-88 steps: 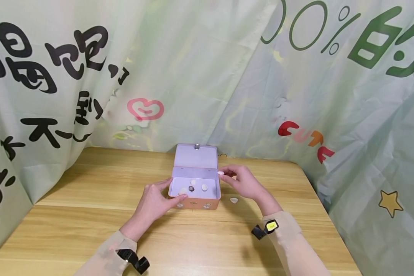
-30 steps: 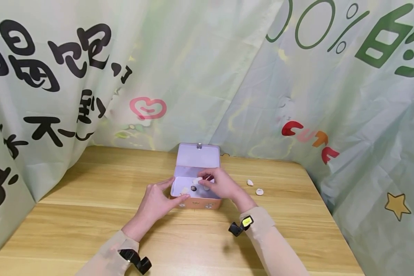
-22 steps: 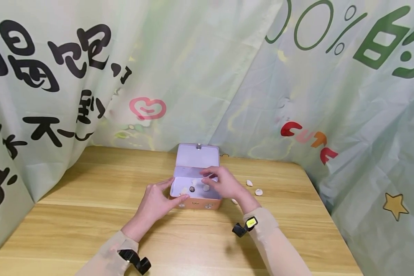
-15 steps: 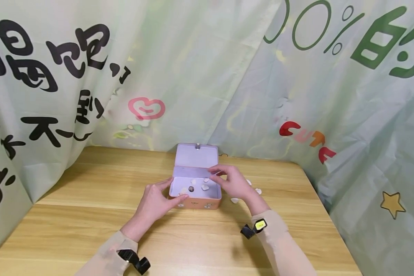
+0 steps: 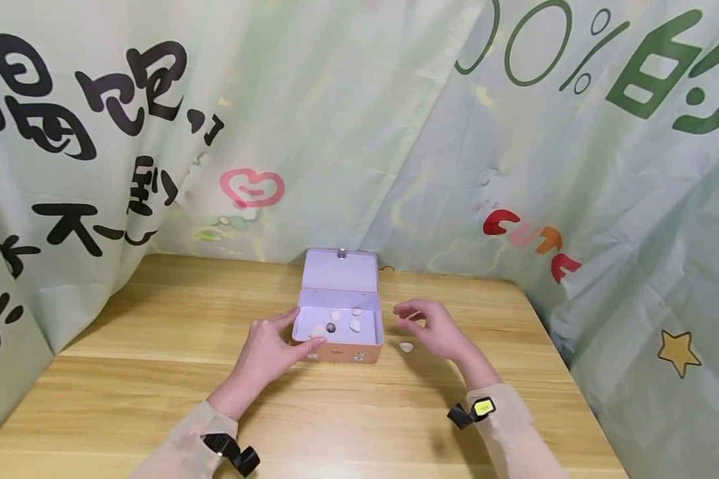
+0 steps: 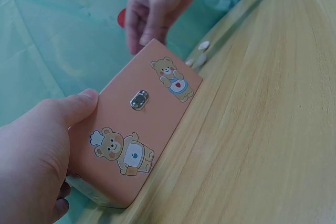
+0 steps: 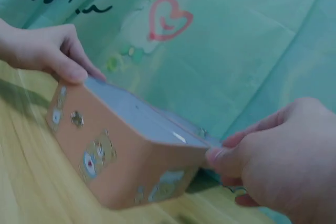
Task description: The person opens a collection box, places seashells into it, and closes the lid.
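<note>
A small tin box (image 5: 359, 352), orange outside with printed bears and pale lilac inside, stands on the table with its lid (image 5: 340, 271) up. My left hand (image 5: 272, 344) grips its left side, thumb on the front rim. Several white shells lie inside, such as one shell (image 5: 355, 325) at the right, together with a dark round piece (image 5: 331, 327). My right hand (image 5: 434, 327) hovers just right of the box, fingers loosely bent, nothing visible in them. Below it a white shell (image 5: 406, 347) lies on the table; the left wrist view shows further shells (image 6: 203, 46) there.
The wooden table (image 5: 216, 386) reaches back to a pale green printed curtain (image 5: 335, 133), which also hangs along both sides. A thin dark loop (image 5: 387, 269) shows at the table's back edge beside the lid.
My right hand has moved from over the box out to its right, letting go of a white shell that now lies inside near the back right. The left hand keeps its hold.
</note>
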Motion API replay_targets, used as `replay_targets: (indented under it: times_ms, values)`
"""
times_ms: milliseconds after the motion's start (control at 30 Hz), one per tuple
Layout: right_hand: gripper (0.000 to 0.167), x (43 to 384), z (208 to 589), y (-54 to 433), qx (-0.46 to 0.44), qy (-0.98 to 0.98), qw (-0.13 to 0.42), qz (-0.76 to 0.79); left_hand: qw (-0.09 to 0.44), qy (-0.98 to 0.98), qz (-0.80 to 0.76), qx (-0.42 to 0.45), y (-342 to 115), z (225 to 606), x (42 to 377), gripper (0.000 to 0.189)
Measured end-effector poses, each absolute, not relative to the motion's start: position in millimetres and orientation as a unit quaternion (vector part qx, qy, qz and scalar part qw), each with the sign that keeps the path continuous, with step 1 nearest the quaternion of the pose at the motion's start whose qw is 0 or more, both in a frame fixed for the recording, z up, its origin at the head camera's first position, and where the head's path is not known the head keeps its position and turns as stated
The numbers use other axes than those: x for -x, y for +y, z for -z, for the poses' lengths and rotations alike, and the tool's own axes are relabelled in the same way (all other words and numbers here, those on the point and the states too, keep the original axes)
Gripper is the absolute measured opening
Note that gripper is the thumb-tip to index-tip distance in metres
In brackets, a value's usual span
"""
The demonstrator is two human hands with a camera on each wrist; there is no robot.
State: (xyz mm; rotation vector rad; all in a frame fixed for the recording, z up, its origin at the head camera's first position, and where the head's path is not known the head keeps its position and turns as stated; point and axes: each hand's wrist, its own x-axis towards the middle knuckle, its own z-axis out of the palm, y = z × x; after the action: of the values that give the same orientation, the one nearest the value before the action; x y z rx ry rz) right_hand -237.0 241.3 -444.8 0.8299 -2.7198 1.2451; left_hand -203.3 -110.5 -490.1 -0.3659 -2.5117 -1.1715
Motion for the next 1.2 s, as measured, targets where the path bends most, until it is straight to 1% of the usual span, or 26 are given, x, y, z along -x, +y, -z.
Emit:
replay_targets:
  times_ms: [100,233,367,500,767,900,1033,1200]
  values:
    - [0.026,232,452,249,-0.253,-0.89,-0.018,-0.379,0.173,-0.884,0.414,0.13,-111,490,203,0.097]
    - [0.028,227,462,256,-0.245,-0.903,-0.041,-0.352,0.167,-0.885,0.416,0.126,-110,490,203,0.099]
    - [0.03,225,470,258,-0.229,-0.913,-0.041,-0.336,0.161,-0.886,0.417,0.123,-110,489,203,0.101]
    - [0.028,223,476,259,-0.224,-0.917,-0.042,-0.328,0.16,-0.886,0.417,0.122,-110,488,203,0.098]
    - [0.013,222,481,261,-0.239,-0.918,-0.035,-0.316,0.155,-0.885,0.422,0.124,-109,489,203,0.097]
    - [0.009,222,482,261,-0.237,-0.919,-0.03,-0.312,0.155,-0.885,0.421,0.122,-109,489,203,0.098]
    - [0.01,222,477,260,-0.232,-0.917,-0.021,-0.324,0.156,-0.886,0.42,0.12,-109,489,203,0.096]
    - [0.012,227,465,258,-0.233,-0.907,-0.026,-0.35,0.159,-0.888,0.416,0.118,-110,489,203,0.095]
